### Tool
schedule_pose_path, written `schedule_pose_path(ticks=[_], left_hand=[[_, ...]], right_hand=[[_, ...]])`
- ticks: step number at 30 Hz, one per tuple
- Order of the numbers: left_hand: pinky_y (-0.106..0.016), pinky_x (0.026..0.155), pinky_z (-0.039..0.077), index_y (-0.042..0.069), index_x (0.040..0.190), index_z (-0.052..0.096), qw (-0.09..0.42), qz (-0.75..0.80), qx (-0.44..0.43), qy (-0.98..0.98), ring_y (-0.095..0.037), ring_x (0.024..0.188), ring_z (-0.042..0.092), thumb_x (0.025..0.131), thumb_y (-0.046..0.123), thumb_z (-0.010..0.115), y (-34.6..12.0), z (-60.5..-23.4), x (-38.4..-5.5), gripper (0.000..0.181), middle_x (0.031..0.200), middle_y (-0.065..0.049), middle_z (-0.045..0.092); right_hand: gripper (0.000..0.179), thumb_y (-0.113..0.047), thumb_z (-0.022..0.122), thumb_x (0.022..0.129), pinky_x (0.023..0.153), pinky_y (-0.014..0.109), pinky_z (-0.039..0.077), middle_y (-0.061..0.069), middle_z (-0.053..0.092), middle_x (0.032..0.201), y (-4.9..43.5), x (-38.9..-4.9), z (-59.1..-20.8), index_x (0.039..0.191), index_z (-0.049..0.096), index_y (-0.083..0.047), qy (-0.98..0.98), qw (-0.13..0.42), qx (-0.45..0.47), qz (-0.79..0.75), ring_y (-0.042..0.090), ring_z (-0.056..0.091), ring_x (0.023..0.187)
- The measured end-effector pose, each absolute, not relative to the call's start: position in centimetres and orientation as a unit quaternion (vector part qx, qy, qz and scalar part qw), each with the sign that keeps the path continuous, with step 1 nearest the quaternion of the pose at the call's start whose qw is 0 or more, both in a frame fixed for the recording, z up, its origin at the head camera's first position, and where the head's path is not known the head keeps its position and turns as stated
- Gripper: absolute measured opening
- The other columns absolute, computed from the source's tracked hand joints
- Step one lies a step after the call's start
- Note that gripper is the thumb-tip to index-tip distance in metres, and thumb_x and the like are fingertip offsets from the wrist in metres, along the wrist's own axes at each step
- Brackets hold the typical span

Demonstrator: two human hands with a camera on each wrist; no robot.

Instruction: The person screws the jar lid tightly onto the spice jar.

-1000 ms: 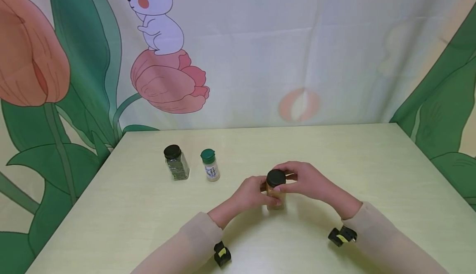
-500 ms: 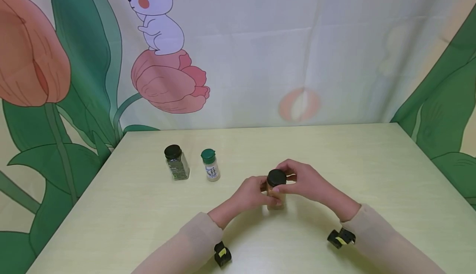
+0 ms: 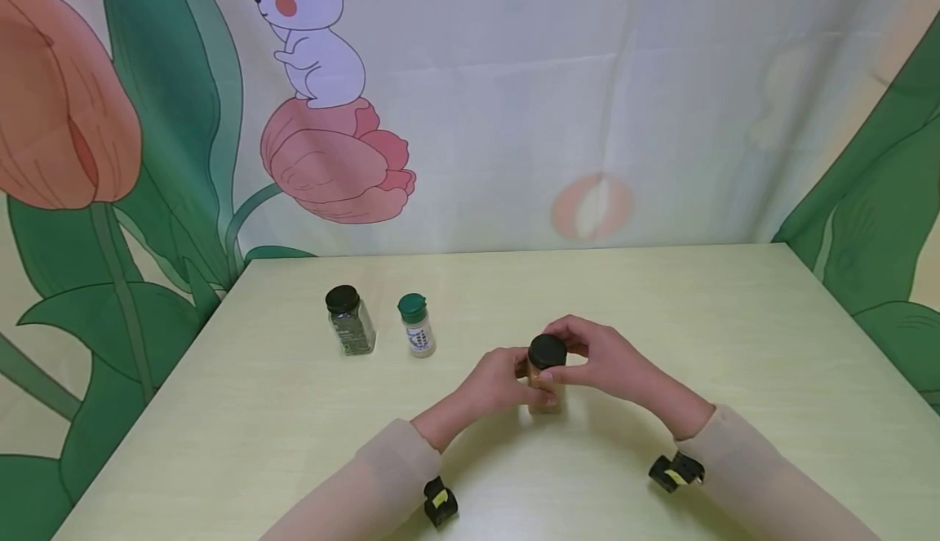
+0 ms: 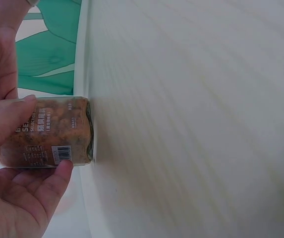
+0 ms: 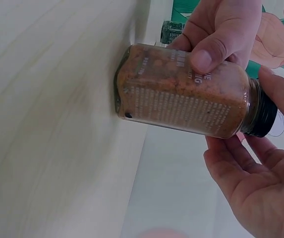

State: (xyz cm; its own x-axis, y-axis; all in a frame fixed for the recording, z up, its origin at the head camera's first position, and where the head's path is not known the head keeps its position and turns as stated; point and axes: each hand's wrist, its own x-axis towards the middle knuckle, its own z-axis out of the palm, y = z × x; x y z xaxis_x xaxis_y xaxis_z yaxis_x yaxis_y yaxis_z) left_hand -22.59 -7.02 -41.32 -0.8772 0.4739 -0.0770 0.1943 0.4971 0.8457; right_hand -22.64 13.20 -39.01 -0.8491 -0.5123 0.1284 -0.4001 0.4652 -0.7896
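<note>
A glass seasoning jar [image 5: 181, 94] with orange-brown contents, white print and a black lid [image 3: 547, 351] stands on the table in front of me. My left hand [image 3: 495, 382] grips its body from the left, thumb across the near side; the left wrist view shows the thumb over the label and a fingertip by the barcode [image 4: 61, 153]. From the right, my right hand [image 3: 605, 357] holds the top, its thumb at the lid's near edge and its fingers behind. The lid sits on the jar's neck in the right wrist view.
To the left on the pale table [image 3: 257, 410] stand a square jar of green herbs [image 3: 352, 329] with a black lid and a small shaker [image 3: 419, 335] with a green cap. Behind the table hangs a printed cloth [image 3: 499, 117].
</note>
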Motion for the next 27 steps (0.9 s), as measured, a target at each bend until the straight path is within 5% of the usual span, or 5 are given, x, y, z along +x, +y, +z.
schedule_pose_path(ticks=[27], left_hand=[[-0.048, 0.111, 0.051, 0.000, 0.120, 0.070, 0.158, 0.461, 0.193, 0.852, -0.032, 0.123, 0.067, 0.084, 0.014, 0.084, -6.9, -41.1, -22.7, 0.041, 0.123, -0.015, 0.075]], right_hand=[[0.041, -0.015, 0.080, 0.088, 0.105, 0.048, 0.055, 0.017, 0.071, 0.119, 13.0, -22.9, -37.6, 0.122, 0.066, 0.002, 0.874, 0.070, -0.277, -0.393, 0.029, 0.070, 0.111]])
